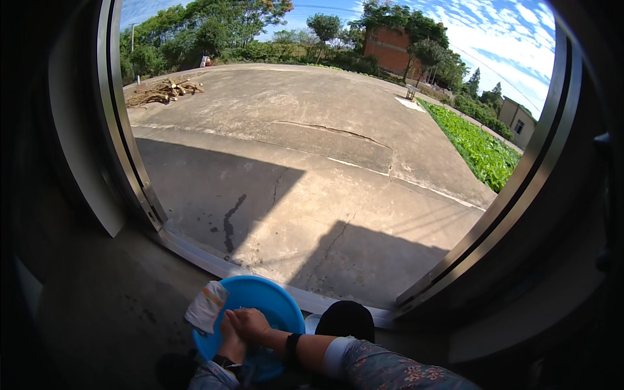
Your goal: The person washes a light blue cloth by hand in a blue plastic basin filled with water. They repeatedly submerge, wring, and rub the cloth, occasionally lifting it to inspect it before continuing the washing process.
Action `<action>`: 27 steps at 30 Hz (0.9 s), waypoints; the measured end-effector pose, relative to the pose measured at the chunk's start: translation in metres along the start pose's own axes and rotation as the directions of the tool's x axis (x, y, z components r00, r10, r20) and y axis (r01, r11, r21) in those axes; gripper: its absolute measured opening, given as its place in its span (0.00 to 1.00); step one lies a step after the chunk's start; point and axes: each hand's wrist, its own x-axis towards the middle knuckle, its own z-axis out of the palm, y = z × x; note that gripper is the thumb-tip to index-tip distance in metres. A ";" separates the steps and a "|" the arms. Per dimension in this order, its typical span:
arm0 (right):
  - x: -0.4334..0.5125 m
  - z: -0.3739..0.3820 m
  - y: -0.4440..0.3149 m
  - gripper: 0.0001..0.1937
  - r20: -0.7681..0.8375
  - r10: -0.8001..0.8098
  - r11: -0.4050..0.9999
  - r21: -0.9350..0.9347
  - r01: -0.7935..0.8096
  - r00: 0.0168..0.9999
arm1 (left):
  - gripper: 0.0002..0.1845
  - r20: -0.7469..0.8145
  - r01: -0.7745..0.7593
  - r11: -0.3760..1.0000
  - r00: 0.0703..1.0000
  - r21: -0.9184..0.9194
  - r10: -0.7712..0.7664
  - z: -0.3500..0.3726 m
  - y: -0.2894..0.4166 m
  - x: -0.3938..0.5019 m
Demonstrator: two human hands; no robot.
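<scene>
A blue plastic basin (pixel 287 303) stands in front of me, just inside the doorway. Over its left rim hangs a pale cloth (pixel 207 308) with orange and yellow markings. My right hand (pixel 251 323) is pressed against my left hand (pixel 231 337) above the basin, close to the cloth's right edge. The fingers overlap, so whether anything is between them is hidden. Dark bands circle both wrists. Low in the basin, below my hands, the contents are shaded and hard to make out.
A metal door sill (pixel 195 251) crosses beyond the basin, with door frames (pixel 129 141) at both sides. My dark-covered knee (pixel 346 319) is right of the basin, beside a partly hidden pale object (pixel 312 322). Outside lie cracked concrete (pixel 273 107), firewood (pixel 165 91) and a green plant bed (pixel 470 141).
</scene>
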 end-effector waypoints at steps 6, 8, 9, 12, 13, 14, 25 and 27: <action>-0.001 -0.004 -0.018 0.21 0.093 0.145 0.984 -0.117 -0.133 0.985 | 0.24 -0.031 0.259 0.825 0.948 -0.502 -0.317 -0.015 -0.012 0.008; -0.007 0.005 -0.018 0.17 0.240 -0.118 0.991 -0.027 0.128 0.964 | 0.22 0.228 0.157 0.920 0.971 -0.359 -0.077 -0.019 -0.012 0.011; -0.011 0.009 -0.016 0.17 0.167 -0.282 0.929 -0.198 0.312 0.945 | 0.21 0.361 -0.180 0.982 0.921 0.061 0.146 -0.019 -0.011 0.012; -0.001 0.013 0.003 0.22 0.018 0.106 0.994 -0.009 -0.106 0.994 | 0.20 0.191 0.128 0.978 0.977 -0.167 -0.095 -0.007 -0.006 0.005; 0.003 0.012 0.009 0.24 -0.089 0.232 0.973 0.025 -0.230 0.969 | 0.20 0.037 0.337 0.695 0.912 -0.636 -0.408 -0.002 -0.003 -0.001; 0.006 0.011 0.012 0.24 0.016 0.301 0.953 0.006 -0.301 0.953 | 0.21 -0.155 0.331 0.751 0.855 -0.571 -0.495 0.005 0.001 -0.007; -0.005 0.016 0.016 0.23 -0.050 0.218 0.966 0.152 -0.209 0.975 | 0.23 -0.021 0.353 0.760 0.901 -0.546 -0.434 0.003 0.036 -0.020; 0.011 0.010 0.047 0.27 0.109 0.264 0.954 0.118 -0.276 0.958 | 0.20 -0.073 0.230 0.898 0.958 -0.375 -0.276 0.002 0.045 -0.021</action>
